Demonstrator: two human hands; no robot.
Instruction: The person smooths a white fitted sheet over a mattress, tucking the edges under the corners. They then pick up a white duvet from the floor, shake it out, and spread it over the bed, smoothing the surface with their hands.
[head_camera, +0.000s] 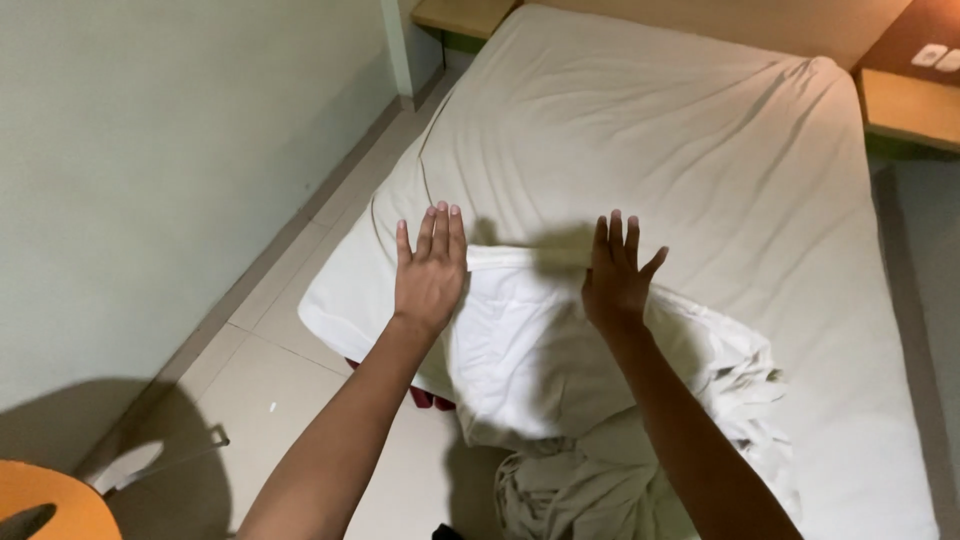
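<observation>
A white bed (700, 150) covered with a fitted sheet fills the upper right. A folded white duvet or blanket (520, 340) lies on its near corner, with a crumpled part (570, 480) spilling off the bed's foot. My left hand (430, 270) lies flat, fingers spread, on the blanket's left edge. My right hand (615, 275) rests flat on the blanket's upper edge, fingers apart. Neither hand grips anything.
A pale wall (150, 180) runs along the left, with a narrow strip of tiled floor (280, 380) between it and the bed. Wooden bedside shelves (910, 105) flank the headboard. An orange round object (45, 500) sits at the bottom left.
</observation>
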